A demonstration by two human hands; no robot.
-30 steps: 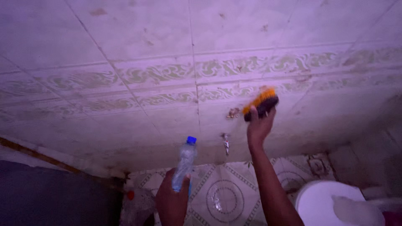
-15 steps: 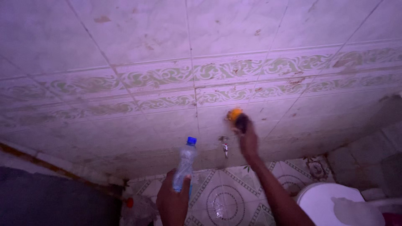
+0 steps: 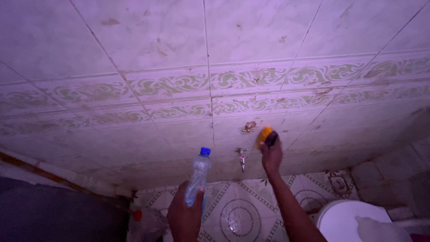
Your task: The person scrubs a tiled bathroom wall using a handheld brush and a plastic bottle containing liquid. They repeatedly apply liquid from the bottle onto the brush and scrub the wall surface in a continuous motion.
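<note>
Orange-bristled scrub brush (image 3: 267,136) is gripped in the right hand (image 3: 271,154), pressed against the tiled wall (image 3: 179,54) just right of the small tap (image 3: 242,157). Left of the tap, the left hand (image 3: 186,215) wraps its fingers around a clear plastic bottle (image 3: 197,177) with a blue cap.

There are two hands: the left hand (image 3: 184,215) and the right hand (image 3: 271,156). There is one clear plastic bottle (image 3: 197,177) with one blue cap (image 3: 205,151). There is one scrub brush (image 3: 267,136) with orange bristles. On the far wall there are two small metal taps, one upper tap (image 3: 248,127) and one lower tap (image 3: 242,157). Two bands of green swirl tiles (image 3: 170,85) run across the wall, one above the other. At the near right there is one white round bucket (image 3: 345,219). At the near left, low down, there is one small red thing (image 3: 137,215), too blurry to tell what it is.
</note>
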